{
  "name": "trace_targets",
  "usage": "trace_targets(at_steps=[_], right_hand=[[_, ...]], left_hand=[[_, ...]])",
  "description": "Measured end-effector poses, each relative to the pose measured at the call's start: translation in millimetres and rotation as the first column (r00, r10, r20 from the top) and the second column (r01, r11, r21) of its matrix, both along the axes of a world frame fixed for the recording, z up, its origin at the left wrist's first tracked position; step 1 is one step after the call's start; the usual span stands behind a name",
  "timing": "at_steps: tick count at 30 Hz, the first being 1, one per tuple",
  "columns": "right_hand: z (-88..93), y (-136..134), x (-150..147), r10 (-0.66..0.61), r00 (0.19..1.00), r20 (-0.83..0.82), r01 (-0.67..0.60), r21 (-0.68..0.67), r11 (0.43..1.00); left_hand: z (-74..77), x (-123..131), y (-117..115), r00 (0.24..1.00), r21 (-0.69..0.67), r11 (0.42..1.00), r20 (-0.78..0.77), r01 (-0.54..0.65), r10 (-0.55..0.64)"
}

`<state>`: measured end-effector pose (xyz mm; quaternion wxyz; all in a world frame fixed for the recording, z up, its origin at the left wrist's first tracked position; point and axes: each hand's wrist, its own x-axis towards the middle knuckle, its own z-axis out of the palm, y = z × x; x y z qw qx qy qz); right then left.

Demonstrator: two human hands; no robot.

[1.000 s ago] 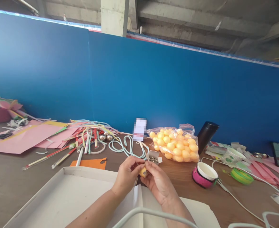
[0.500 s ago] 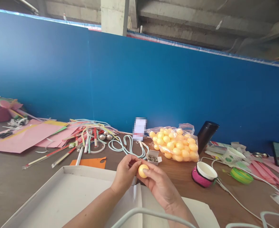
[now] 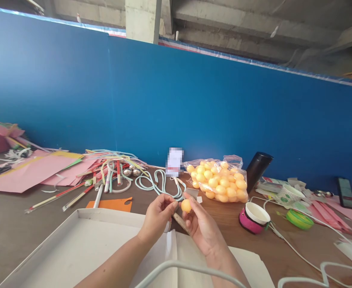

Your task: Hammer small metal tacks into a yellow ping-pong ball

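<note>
An orange-yellow ping-pong ball (image 3: 186,206) is held at the fingertips of my right hand (image 3: 204,228). Close on its left, my left hand (image 3: 158,218) has thumb and forefinger pinched together; whatever is between them is too small to make out. Below the ball a thin wooden stick (image 3: 179,221) runs slantwise towards my right palm, its far end hidden by the hand. Both hands hover over the near edge of a white box lid (image 3: 104,232). Behind my right fingers a small open box (image 3: 192,193) is partly covered.
Clear bag of ping-pong balls (image 3: 221,182) sits behind the hands, with a black cylinder (image 3: 258,170) beside it. Rightward are a pink-wrapped cup (image 3: 254,218), green tape (image 3: 299,219) and a phone (image 3: 346,193). Coiled tubing (image 3: 158,184), orange card (image 3: 111,205) and pink sheets (image 3: 29,172) lie leftward.
My right hand has moved the ball slightly up and right, apart from my left fingers, and its thumb no longer covers the ball's front. The wooden stick now shows. The view has shifted slightly.
</note>
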<state>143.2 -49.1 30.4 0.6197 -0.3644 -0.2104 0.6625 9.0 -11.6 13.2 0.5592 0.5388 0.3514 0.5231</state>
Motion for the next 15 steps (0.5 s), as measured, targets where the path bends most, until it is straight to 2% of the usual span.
trace_targets(at_steps=[5, 9, 15], right_hand=[[-1.4, 1, 3, 0.089, 0.993, -0.078, -0.088, 0.016, 0.996], [-0.7, -2, 4, 0.091, 0.995, -0.035, -0.090, 0.039, 0.995], [-1.2, -2, 3, 0.067, 0.995, 0.075, -0.067, -0.009, 0.998]], left_hand=[[7.7, -2, -1, 0.999, -0.065, 0.997, 0.017, 0.051, -0.050], [11.9, -4, -2, 0.997, -0.090, 0.993, 0.039, 0.073, -0.070], [10.4, -4, -2, 0.989, -0.102, 0.987, 0.093, 0.122, -0.113]])
